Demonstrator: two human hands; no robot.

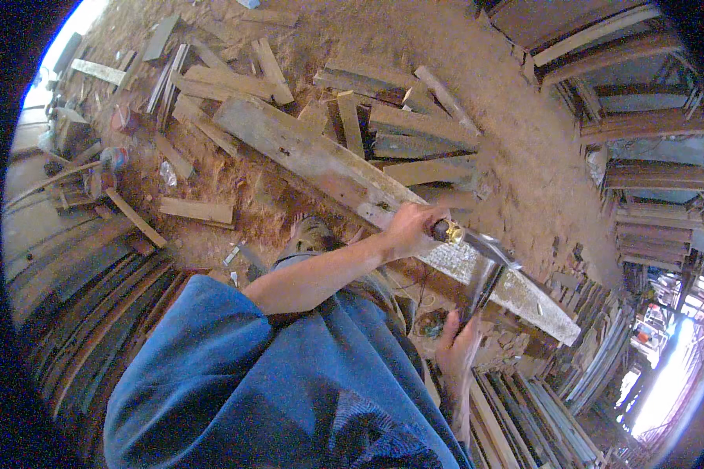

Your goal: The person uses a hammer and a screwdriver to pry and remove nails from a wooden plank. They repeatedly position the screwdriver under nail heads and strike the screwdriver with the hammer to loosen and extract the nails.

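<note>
My left hand [411, 231] is closed round the dark handle of a metal tool [489, 252], above a long plank. A brass-coloured collar shows beside the fist. From the handle a shiny bar runs right, and a dark flat part angles back towards me; I cannot tell the tool's exact kind. At the lower end of that part is my right hand [457, 344], its thumb and fingers on either side of it. The plank [305, 152] slants from upper left to lower right, with a rough whitish surface near its right end. My body hides what supports it.
Offcuts [424, 121] lie heaped beyond the plank on brown, dusty ground. Stacked boards [94, 313] fill the left side, and more boards [536, 414] lie at lower right. Wooden frames [657, 176] stand along the right. A small wood piece [197, 210] lies left of my feet.
</note>
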